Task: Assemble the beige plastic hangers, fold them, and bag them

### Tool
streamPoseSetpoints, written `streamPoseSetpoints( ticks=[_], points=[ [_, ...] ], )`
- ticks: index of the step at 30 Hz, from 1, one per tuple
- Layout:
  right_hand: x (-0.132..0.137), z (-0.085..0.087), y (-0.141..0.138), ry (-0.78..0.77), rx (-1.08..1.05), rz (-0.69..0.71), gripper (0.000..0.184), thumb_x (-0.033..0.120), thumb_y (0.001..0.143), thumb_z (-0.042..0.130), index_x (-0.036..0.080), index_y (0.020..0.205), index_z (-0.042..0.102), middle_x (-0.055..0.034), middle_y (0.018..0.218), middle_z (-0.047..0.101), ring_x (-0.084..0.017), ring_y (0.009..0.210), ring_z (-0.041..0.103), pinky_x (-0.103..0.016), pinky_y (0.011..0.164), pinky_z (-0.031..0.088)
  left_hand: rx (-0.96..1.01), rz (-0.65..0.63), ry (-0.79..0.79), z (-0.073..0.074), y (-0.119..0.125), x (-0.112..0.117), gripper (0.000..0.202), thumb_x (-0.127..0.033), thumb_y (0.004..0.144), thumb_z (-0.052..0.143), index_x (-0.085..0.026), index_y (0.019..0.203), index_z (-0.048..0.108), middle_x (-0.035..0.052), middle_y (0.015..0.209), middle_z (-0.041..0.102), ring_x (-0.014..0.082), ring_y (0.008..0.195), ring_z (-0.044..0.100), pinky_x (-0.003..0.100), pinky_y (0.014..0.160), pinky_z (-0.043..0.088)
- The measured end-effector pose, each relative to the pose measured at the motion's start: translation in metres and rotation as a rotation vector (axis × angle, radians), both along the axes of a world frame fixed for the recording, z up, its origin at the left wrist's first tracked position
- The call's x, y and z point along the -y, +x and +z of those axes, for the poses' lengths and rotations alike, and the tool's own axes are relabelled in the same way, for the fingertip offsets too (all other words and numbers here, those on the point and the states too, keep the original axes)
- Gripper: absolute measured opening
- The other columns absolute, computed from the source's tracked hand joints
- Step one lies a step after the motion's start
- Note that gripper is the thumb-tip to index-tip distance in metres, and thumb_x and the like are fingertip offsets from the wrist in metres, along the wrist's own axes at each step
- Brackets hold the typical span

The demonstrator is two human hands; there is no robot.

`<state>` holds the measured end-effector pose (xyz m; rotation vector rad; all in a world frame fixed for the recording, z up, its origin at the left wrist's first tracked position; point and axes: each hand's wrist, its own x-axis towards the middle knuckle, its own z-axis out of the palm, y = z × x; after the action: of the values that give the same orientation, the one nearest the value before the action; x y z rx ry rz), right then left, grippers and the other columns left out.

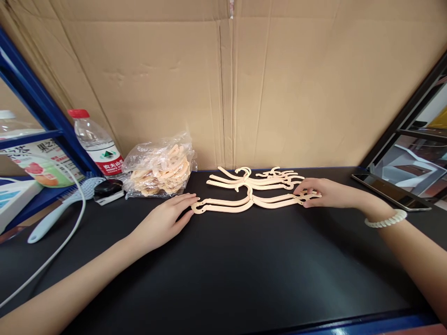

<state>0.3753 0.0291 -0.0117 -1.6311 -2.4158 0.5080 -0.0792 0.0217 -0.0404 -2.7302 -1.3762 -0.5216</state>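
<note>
A beige plastic clothes hanger (226, 204) lies on the black tabletop, its hook pointing toward the back. My left hand (174, 216) has thumb and fingers closed around the looped end piece (199, 207) on the hanger's left arm. At the other end, my right hand (321, 191) pinches a beige branched piece (312, 196) against the tip of the right arm; my fingers partly hide where the two meet. Just behind lie more beige hangers (223, 182) and several small branched pieces (279, 174), overlapping one another.
A clear bag of beige pieces (160, 167) stands at the back left, beside a red-capped water bottle (96, 144). Left of these are a black round object (108, 188), a pale hairbrush (59, 211) and a white cable (78, 218). A tablet (391, 191) lies at right. Cardboard (296, 83) walls the back.
</note>
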Motion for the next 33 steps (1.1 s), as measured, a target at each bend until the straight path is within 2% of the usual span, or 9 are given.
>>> streamPoseSetpoints(
  ticks=[8, 16, 25, 29, 33],
  points=[
    [0.002, 0.001, 0.002, 0.046, -0.016, 0.038, 0.043, 0.052, 0.072, 0.064, 0.024, 0.104, 0.069, -0.0080, 0.113, 0.067, -0.027, 0.101, 0.062, -0.035, 0.081, 0.050, 0.015, -0.008, 0.050, -0.002, -0.001, 0.001, 0.054, -0.053, 0.096, 0.034, -0.018, 0.130, 0.058, 0.0088, 0.135, 0.057, 0.0271, 0.126, 0.051, 0.043, 0.109, 0.041],
    [-0.003, 0.000, -0.002, 0.321, -0.053, -0.146, 0.031, 0.046, 0.083, 0.052, 0.021, 0.091, 0.068, -0.0066, 0.096, 0.071, -0.023, 0.085, 0.065, -0.033, 0.072, 0.051, 0.058, -0.044, 0.132, 0.008, 0.003, 0.005, 0.046, -0.047, 0.095, 0.039, -0.018, 0.124, 0.061, 0.0104, 0.130, 0.060, 0.0269, 0.120, 0.056, 0.042, 0.105, 0.045],
    [-0.005, -0.002, -0.012, 0.411, -0.062, -0.179, 0.027, 0.037, 0.083, 0.048, 0.021, 0.085, 0.069, -0.0059, 0.093, 0.072, -0.023, 0.084, 0.066, -0.033, 0.072, 0.050, 0.103, -0.062, 0.143, 0.011, 0.005, 0.006, 0.037, -0.043, 0.094, 0.043, -0.021, 0.115, 0.065, 0.0091, 0.124, 0.063, 0.0267, 0.114, 0.059, 0.041, 0.101, 0.047],
    [-0.021, -0.004, -0.012, 0.400, -0.026, -0.190, 0.026, 0.032, 0.083, 0.047, 0.021, 0.089, 0.070, -0.0060, 0.091, 0.073, -0.023, 0.084, 0.066, -0.033, 0.074, 0.049, 0.107, -0.082, 0.171, 0.012, 0.007, 0.005, 0.032, -0.038, 0.093, 0.045, -0.022, 0.111, 0.066, 0.0090, 0.120, 0.065, 0.0269, 0.112, 0.059, 0.043, 0.100, 0.047],
    [-0.050, -0.003, -0.013, 0.357, 0.009, -0.122, 0.026, 0.029, 0.082, 0.049, 0.018, 0.091, 0.071, -0.0075, 0.091, 0.073, -0.023, 0.083, 0.066, -0.032, 0.075, 0.049, 0.118, -0.105, 0.197, 0.013, 0.008, 0.006, 0.028, -0.035, 0.092, 0.047, -0.022, 0.108, 0.066, 0.0083, 0.117, 0.066, 0.0268, 0.111, 0.059, 0.043, 0.099, 0.047]
  ],
)
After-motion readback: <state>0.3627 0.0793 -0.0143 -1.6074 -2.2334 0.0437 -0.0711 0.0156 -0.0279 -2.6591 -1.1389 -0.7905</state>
